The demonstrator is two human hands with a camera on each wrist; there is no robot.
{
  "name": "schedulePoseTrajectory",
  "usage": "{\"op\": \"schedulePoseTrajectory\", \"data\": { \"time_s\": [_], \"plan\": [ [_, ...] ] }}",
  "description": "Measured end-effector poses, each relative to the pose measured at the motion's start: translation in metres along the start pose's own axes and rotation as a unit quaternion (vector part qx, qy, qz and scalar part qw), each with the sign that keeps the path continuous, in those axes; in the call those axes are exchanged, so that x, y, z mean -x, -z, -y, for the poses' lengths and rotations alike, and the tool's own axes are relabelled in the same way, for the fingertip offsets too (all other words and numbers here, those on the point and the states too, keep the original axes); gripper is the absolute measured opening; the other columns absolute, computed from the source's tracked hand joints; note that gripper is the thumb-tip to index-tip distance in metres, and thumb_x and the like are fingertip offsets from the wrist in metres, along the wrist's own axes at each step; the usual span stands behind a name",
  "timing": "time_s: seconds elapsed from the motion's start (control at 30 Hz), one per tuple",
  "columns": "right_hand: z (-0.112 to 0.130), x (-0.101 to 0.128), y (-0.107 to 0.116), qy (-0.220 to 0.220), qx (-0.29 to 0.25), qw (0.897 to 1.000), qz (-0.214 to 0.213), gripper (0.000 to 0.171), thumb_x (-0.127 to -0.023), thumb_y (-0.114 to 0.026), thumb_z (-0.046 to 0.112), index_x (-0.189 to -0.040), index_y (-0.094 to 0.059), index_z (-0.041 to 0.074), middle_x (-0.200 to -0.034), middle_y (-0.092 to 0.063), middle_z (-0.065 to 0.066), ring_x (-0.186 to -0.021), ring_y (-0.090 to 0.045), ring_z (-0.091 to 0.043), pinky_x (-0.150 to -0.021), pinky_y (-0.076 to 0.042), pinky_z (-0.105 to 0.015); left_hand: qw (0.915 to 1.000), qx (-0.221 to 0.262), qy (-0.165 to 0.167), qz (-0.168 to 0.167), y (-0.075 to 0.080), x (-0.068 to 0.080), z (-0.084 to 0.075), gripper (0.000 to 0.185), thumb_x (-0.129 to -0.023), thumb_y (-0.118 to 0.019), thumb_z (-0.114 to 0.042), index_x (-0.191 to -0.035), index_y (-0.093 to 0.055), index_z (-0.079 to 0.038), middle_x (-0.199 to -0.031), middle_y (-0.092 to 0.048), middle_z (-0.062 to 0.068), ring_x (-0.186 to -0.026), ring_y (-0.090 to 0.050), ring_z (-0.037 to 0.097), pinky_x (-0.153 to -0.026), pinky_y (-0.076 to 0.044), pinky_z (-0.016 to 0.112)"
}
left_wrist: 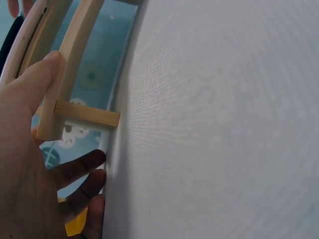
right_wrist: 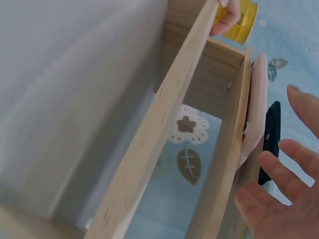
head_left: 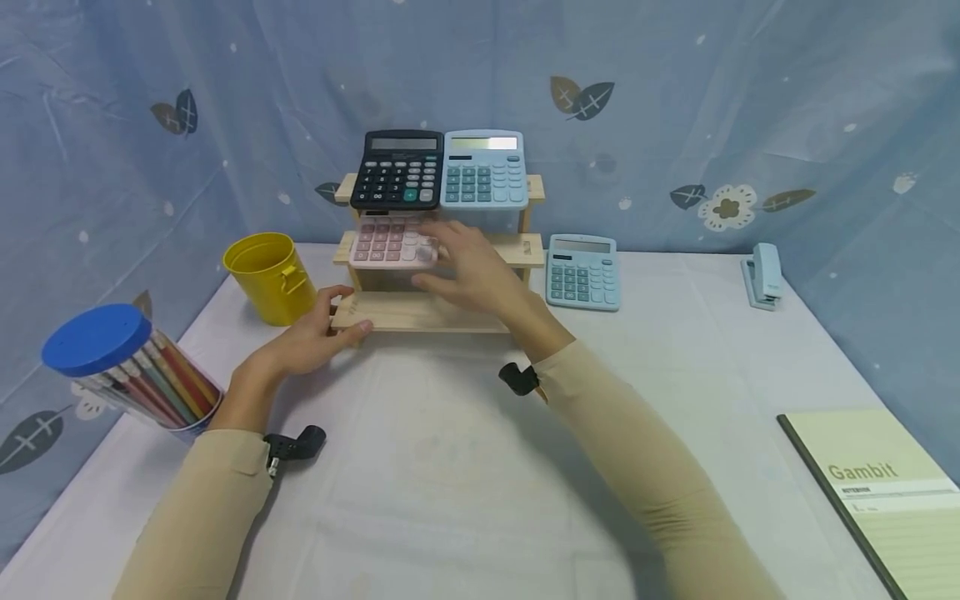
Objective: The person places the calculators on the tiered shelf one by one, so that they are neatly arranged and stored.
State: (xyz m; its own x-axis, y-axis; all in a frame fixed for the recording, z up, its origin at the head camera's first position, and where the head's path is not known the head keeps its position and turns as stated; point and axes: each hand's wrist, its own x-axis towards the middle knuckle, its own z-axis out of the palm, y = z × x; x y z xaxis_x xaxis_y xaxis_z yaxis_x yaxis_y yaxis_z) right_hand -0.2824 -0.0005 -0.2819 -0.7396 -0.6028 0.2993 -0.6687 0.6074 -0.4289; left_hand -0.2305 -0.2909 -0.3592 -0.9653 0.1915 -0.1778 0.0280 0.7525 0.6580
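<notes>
1. The left hand (head_left: 311, 340) grips the near left corner of the wooden rack (head_left: 420, 312), thumb on top of the lowest shelf and fingers curled under its edge, steadying it on the table (head_left: 465, 467).
2. The right hand (head_left: 472, 271) hovers with fingers spread and relaxed just in front of the pink calculator (head_left: 390, 240), which lies on the middle shelf; it holds nothing, and I cannot tell whether the fingertips touch the calculator's right edge.
3. Above that hand, a black calculator (head_left: 398, 169) and a light blue calculator (head_left: 483, 167) sit side by side on the top shelf.
4. Just right of the right hand, a second blue calculator (head_left: 583, 272) lies on the table beside the rack.
5. Judging by this, the pink calculator has just been seated or is being squared up; the next move likely calls for reaching right to the loose blue calculator while the rack stays braced.
</notes>
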Motion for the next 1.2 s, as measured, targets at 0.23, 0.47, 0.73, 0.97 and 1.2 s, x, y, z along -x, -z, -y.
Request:
{"op": "schedulePoseTrajectory", "data": {
  "time_s": [0.23,0.47,0.73,0.97,1.2],
  "plan": [
    [-0.005,0.022,0.009,0.006,0.026,0.999,0.02,0.068,-0.094,-0.074,0.042,-0.152,-0.049,0.016,-0.15,-0.051,-0.006,-0.141,-0.043,-0.026,-0.119,-0.035,-0.042,1.0,-0.005,0.008,-0.001,-0.002,0.001,0.0,0.096,-0.096,-0.053,-0.07,-0.162,-0.001,-0.023,-0.156,-0.033,0.031,-0.135,-0.043,0.044,-0.113,-0.034,0.065],
    [-0.022,0.04,0.02,0.038,0.035,0.999,0.004,0.067,-0.094,-0.074,0.043,-0.148,-0.052,0.012,-0.147,-0.055,-0.007,-0.139,-0.046,-0.027,-0.12,-0.033,-0.044,1.0,-0.004,0.006,0.001,-0.005,0.002,0.0,0.096,-0.097,-0.053,-0.069,-0.162,-0.001,-0.022,-0.156,-0.034,0.031,-0.135,-0.043,0.045,-0.113,-0.034,0.065],
    [-0.039,0.061,0.039,0.072,0.025,0.997,-0.027,0.059,-0.092,-0.079,0.035,-0.14,-0.06,0.007,-0.138,-0.06,-0.011,-0.134,-0.049,-0.033,-0.113,-0.039,-0.05,0.9999,-0.004,0.008,0.006,-0.005,0.001,-0.003,0.096,-0.097,-0.052,-0.07,-0.162,0.001,-0.023,-0.158,-0.03,0.032,-0.137,-0.042,0.046,-0.114,-0.033,0.066],
    [-0.05,0.077,0.052,0.068,0.024,0.997,-0.017,0.057,-0.092,-0.079,0.035,-0.138,-0.06,0.006,-0.141,-0.058,-0.012,-0.139,-0.044,-0.035,-0.116,-0.036,-0.052,1.0,-0.001,0.004,0.007,-0.002,0.003,-0.002,0.095,-0.098,-0.053,-0.068,-0.161,0.001,-0.022,-0.156,-0.033,0.031,-0.137,-0.042,0.045,-0.113,-0.033,0.066],
    [-0.068,0.089,0.063,0.043,0.042,0.997,-0.054,0.054,-0.091,-0.081,0.03,-0.135,-0.061,0.005,-0.137,-0.059,-0.013,-0.134,-0.049,-0.036,-0.112,-0.039,-0.053,1.0,0.001,0.005,0.006,0.0,0.0,-0.002,0.097,-0.097,-0.053,-0.069,-0.162,0.002,-0.023,-0.158,-0.03,0.031,-0.14,-0.039,0.046,-0.115,-0.03,0.067]
  ]
}}
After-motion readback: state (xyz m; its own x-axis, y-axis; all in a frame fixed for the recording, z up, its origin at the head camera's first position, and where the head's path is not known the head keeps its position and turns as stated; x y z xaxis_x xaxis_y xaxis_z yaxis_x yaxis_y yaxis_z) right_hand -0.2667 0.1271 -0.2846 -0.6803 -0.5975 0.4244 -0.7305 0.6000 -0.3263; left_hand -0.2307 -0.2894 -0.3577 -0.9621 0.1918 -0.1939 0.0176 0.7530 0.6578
